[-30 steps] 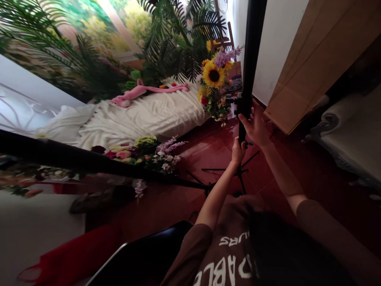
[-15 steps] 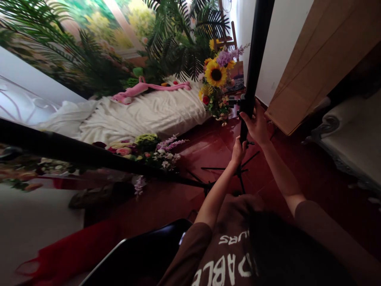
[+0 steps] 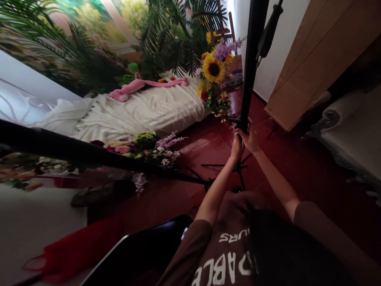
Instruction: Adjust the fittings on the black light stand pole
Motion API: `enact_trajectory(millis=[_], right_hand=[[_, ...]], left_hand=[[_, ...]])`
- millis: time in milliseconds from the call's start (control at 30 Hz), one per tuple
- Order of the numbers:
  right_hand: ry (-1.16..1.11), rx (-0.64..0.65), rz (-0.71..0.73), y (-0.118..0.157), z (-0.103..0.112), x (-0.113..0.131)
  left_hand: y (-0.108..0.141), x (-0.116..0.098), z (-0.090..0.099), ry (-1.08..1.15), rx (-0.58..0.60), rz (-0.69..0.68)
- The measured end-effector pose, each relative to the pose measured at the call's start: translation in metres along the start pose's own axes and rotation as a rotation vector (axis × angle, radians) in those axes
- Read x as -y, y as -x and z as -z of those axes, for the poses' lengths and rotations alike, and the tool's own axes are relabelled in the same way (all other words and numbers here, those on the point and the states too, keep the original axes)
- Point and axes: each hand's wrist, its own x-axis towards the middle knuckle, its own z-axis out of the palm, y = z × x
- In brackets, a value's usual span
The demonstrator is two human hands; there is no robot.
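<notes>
A black light stand [image 3: 250,83] rises in front of me, its splayed legs on the red floor. My left hand [image 3: 237,147] is wrapped round the lower part of its pole. Just above and to the right, my right hand [image 3: 250,140] is closed round the pole by the collar [image 3: 239,122], close against the left. Beside the upper pole hangs a dark handle-shaped piece [image 3: 269,33] on a thin cord. The fingers behind the pole are partly hidden.
Another black pole [image 3: 89,155] crosses the left side. Beyond it are a white-draped platform [image 3: 143,113] with a pink plush toy [image 3: 131,88], sunflowers [image 3: 213,68] and palms. A brown board [image 3: 300,75] and a pale sofa [image 3: 351,123] stand right; red cloth [image 3: 77,254] lies lower left.
My right hand and the collar have slid down the pole towards my left hand. The hanging handle-shaped piece has come into view at the top.
</notes>
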Motion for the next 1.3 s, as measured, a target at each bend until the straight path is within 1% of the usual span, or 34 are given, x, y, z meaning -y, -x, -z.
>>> enact_trajectory(millis=[133, 233, 400, 533, 700, 833, 1000, 1133, 1233, 1300], right_hand=[[-0.003, 0.044, 0.004, -0.003, 0.007, 0.003], [0.045, 0.073, 0.010, 0.003, 0.021, 0.004], [0.147, 0.085, 0.024, 0.029, 0.050, -0.010], [0.169, 0.088, -0.035, 0.048, 0.061, -0.025], [0.151, 0.086, -0.092, 0.052, 0.059, -0.030], [0.166, 0.076, -0.127, 0.044, 0.059, -0.028], [0.164, 0.062, -0.239, 0.032, 0.055, -0.029], [0.009, 0.048, -0.352, 0.024, 0.050, -0.033], [-0.123, 0.012, -0.470, 0.019, 0.046, -0.037], [-0.176, -0.023, -0.521, 0.019, 0.043, -0.038]], left_hand=[[0.000, -0.003, 0.000, -0.006, -0.003, -0.005], [-0.001, -0.006, 0.001, -0.015, -0.017, -0.008], [0.000, -0.010, 0.002, -0.054, -0.023, 0.021], [0.002, -0.012, 0.000, -0.070, -0.039, 0.042], [0.002, -0.015, 0.001, -0.063, -0.034, 0.054], [0.002, -0.016, 0.002, -0.055, -0.027, 0.063], [0.001, -0.016, 0.003, -0.049, -0.036, 0.043], [0.001, -0.014, 0.003, -0.040, -0.028, 0.043], [0.001, -0.014, 0.003, -0.061, -0.021, 0.058], [0.001, -0.015, 0.005, -0.069, -0.014, 0.066]])
